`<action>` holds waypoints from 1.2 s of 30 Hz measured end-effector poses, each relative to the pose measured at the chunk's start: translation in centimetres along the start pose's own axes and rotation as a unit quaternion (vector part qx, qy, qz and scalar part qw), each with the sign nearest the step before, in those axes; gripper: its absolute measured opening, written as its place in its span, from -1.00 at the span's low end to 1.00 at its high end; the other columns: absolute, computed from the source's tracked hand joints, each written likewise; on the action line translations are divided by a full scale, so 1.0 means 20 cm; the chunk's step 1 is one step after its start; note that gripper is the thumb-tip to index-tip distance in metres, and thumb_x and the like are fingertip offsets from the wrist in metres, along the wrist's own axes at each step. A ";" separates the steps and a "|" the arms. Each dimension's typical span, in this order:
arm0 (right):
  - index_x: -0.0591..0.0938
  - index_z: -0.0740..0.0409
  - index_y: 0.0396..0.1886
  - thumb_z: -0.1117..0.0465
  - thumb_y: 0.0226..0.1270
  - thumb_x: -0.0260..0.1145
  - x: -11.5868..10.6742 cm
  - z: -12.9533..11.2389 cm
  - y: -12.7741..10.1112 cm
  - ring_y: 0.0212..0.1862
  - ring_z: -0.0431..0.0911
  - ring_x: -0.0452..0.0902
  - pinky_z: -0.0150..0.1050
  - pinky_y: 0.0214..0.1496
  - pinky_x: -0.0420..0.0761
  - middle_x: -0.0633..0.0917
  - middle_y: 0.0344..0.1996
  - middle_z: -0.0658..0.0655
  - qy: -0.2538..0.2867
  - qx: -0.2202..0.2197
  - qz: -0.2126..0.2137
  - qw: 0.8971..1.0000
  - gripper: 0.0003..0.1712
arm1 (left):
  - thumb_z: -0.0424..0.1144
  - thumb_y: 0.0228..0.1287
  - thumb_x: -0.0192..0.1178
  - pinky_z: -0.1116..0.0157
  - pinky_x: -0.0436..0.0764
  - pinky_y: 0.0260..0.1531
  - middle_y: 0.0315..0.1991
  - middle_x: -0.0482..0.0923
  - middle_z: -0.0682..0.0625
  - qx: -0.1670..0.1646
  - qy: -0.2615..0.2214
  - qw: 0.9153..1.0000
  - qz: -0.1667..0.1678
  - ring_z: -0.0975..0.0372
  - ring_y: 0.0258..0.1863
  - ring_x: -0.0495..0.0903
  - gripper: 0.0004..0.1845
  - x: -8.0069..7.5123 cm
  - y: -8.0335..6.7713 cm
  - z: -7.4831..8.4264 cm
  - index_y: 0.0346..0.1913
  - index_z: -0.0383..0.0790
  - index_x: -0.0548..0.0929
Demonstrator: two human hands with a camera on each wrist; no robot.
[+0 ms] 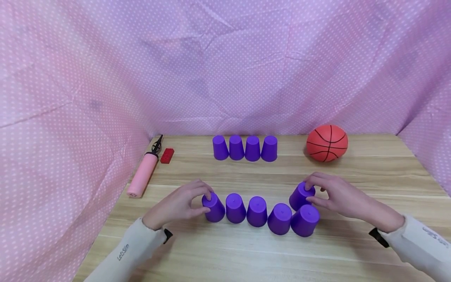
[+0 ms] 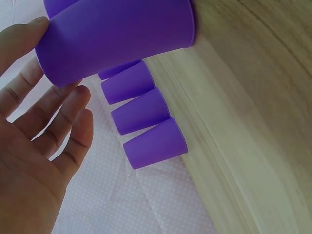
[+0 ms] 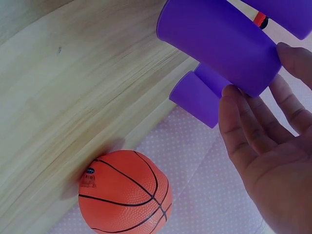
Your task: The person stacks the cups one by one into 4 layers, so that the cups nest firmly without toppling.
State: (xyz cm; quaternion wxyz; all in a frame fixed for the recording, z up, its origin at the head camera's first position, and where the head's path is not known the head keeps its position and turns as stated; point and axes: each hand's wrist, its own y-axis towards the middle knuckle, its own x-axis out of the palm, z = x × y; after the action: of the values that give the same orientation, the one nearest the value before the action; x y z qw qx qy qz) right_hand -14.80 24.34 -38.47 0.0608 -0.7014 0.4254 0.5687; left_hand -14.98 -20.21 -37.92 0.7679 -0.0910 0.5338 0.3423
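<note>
Your left hand [image 1: 179, 205] is pinching the left end cup [image 1: 213, 207] of the near row, fingers curled round its top, cup upside down on the table [image 1: 225, 250]. Your right hand [image 1: 338, 196] is pinching the raised cup [image 1: 300, 196], which is tilting just above the right end cup [image 1: 305, 220]. Four more cups [image 1: 244, 148] are standing in a back row, with a basketball [image 1: 327, 143] to their right and a pump [image 1: 143, 173] to their left.

Left wrist: top cup [image 2: 63, 6] cut by frame edge, hand [image 2: 34, 161] cropped at bottom-left. Right wrist: upper cup [image 3: 287, 14] cropped, red brick [image 3: 261, 19] mostly hidden behind held cup [image 3: 219, 44]. Sleeve lettering [image 1: 123, 252] too small.
</note>
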 end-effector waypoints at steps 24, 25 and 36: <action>0.57 0.07 -0.28 0.33 -0.12 0.53 -0.15 -0.02 0.28 -0.37 -0.28 0.38 -0.47 -0.40 0.40 0.54 -0.32 -0.09 -0.039 -0.061 0.095 0.993 -0.63 | -0.29 0.06 0.40 0.22 0.50 -0.16 -0.15 0.53 0.05 0.005 0.039 0.989 0.142 0.23 -0.15 0.45 -0.73 -0.21 0.16 -0.09 -0.22 -0.17 0.53; 0.58 0.06 -0.27 0.32 -0.10 0.52 -0.15 -0.03 0.30 -0.39 -0.29 0.34 -0.48 -0.42 0.37 0.53 -0.34 -0.09 -0.045 -0.059 0.100 0.992 -0.64 | -0.29 0.06 0.40 0.21 0.50 -0.18 -0.16 0.54 0.05 0.002 0.038 0.988 0.148 0.22 -0.16 0.46 -0.73 -0.22 0.18 -0.10 -0.21 -0.18 0.54; 0.57 0.06 -0.23 0.15 0.17 0.41 -0.18 0.02 0.58 -0.27 -0.19 0.47 -0.24 -0.29 0.51 0.56 -0.30 -0.04 -0.060 0.010 0.060 0.996 -0.77 | -0.27 0.11 0.37 0.19 0.51 -0.24 -0.27 0.54 0.01 -0.015 0.047 0.982 0.183 0.18 -0.24 0.47 -0.77 -0.33 0.47 -0.20 -0.22 -0.24 0.57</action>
State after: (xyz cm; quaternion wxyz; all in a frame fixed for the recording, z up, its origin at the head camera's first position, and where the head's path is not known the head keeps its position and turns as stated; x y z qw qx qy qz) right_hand -22.80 19.10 -30.88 0.0593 -0.6389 0.4681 0.6077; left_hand -25.26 -18.00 -31.65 0.6649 -0.0195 0.5715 0.4806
